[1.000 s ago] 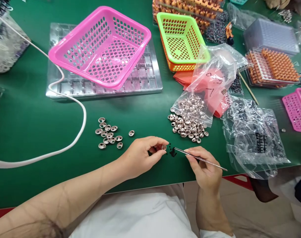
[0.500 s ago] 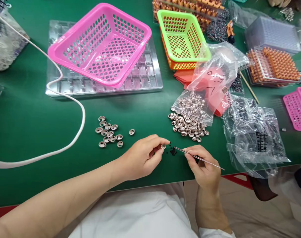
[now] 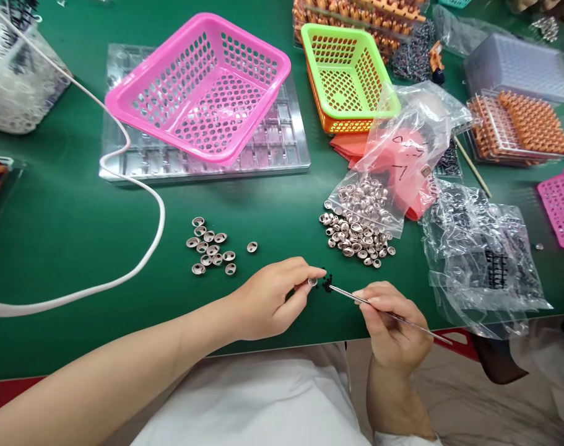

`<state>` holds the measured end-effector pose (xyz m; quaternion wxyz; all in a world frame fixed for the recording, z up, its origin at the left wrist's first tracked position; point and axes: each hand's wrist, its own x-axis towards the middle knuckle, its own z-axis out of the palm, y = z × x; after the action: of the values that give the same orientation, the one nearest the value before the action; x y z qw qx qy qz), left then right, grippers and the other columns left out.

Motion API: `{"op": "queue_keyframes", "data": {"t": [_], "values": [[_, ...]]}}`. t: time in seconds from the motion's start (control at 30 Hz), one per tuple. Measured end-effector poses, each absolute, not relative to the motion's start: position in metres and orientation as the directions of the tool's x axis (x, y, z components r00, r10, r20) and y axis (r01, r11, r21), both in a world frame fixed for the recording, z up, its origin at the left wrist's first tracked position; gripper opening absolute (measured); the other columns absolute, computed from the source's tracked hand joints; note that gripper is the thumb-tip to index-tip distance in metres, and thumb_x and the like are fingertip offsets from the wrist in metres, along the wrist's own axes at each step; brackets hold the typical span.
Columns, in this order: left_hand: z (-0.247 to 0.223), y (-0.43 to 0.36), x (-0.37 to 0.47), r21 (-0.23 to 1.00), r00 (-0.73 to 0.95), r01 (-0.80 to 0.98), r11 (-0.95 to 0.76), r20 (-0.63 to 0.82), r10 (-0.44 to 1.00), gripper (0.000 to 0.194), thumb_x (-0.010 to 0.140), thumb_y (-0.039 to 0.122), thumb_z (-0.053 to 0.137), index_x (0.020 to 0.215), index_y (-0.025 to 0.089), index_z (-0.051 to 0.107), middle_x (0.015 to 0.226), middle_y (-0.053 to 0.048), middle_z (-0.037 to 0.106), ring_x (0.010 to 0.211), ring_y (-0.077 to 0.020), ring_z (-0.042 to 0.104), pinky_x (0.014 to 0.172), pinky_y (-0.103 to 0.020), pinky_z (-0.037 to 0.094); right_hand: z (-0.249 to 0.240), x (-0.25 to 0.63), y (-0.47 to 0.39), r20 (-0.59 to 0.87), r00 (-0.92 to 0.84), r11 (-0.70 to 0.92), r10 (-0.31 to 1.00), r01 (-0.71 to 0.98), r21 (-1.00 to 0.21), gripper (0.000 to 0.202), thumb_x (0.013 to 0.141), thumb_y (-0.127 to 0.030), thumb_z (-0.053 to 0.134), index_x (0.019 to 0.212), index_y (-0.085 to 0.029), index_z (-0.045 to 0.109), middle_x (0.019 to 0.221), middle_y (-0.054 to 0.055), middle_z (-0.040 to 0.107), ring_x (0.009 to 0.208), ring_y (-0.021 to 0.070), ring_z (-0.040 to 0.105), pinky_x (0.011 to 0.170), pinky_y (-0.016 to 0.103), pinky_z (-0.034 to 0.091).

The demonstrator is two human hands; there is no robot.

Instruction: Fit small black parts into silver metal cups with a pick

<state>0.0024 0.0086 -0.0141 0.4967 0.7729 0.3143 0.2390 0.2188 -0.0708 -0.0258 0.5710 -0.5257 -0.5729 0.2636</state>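
Between the thumb and fingers of my left hand (image 3: 275,297) is a small silvery metal cup (image 3: 312,282). My right hand (image 3: 397,322) is closed round thin metal tweezers (image 3: 379,310), their tip touching a little heap of tiny black pieces (image 3: 327,284) on the green table. Just beyond the hands lies a pile of metal cups (image 3: 358,238), partly inside a clear plastic bag (image 3: 402,148) with handwriting on it. To the left sits a smaller group of cups (image 3: 212,248), with a single cup (image 3: 252,247) apart from them.
A pink basket (image 3: 238,152) rests on a clear compartment tray (image 3: 282,155) at the back. Green and orange baskets (image 3: 316,80) are stacked beside it. A white cord (image 3: 158,229) curves across the left. Crumpled plastic bags (image 3: 472,248) and orange parts (image 3: 537,124) lie on the right.
The whole view has shifted slightly. My right hand has drawn back a little to the right, and the tweezers slant more steeply at the black pieces. The left hand still holds its cup.
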Motion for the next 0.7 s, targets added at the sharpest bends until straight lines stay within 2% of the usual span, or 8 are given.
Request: {"op": "queue_keyframes", "data": {"t": [0.13,0.4,0.7], "values": [[-0.0116,0.0081,0.0014,0.92,0.71,0.216,-0.326,0.081,0.7,0.034,0.096,0.01,0.042,0.12,0.01,0.065,0.085,-0.008,0.066,0.076,-0.016,0.06,0.068,-0.026,0.049,-0.0246,0.2159,-0.0692,0.422,0.107,0.365,0.9,0.343,-0.866,0.028,0.083,-0.007,0.069,0.101,-0.027,0.068,0.087,0.002,0.075,0.074,0.0218,0.072,0.066,0.04,0.057],[-0.0111,0.0084,-0.0005,0.932,0.739,0.16,-0.325,0.106,0.666,0.036,0.094,0.008,0.042,0.121,0.006,0.066,0.086,-0.01,0.066,0.077,-0.0174,0.06,0.07,-0.028,0.049,-0.0218,0.2195,-0.0684,0.436,-0.047,0.428,0.899,0.314,-0.848,0.04,0.078,0.005,0.066,0.108,-0.022,0.068,0.098,0.005,0.076,0.082,0.0208,0.071,0.07,0.04,0.057],[-0.0103,0.0084,0.0005,0.937,0.735,0.156,-0.313,0.102,0.67,0.035,0.094,0.008,0.043,0.12,0.006,0.067,0.083,-0.009,0.064,0.075,-0.0169,0.058,0.069,-0.028,0.048,-0.0207,0.2184,-0.0672,0.462,-0.075,0.461,0.884,0.316,-0.829,0.042,0.078,0.007,0.065,0.11,-0.021,0.067,0.099,0.006,0.076,0.082,0.0205,0.071,0.068,0.039,0.057]]}}
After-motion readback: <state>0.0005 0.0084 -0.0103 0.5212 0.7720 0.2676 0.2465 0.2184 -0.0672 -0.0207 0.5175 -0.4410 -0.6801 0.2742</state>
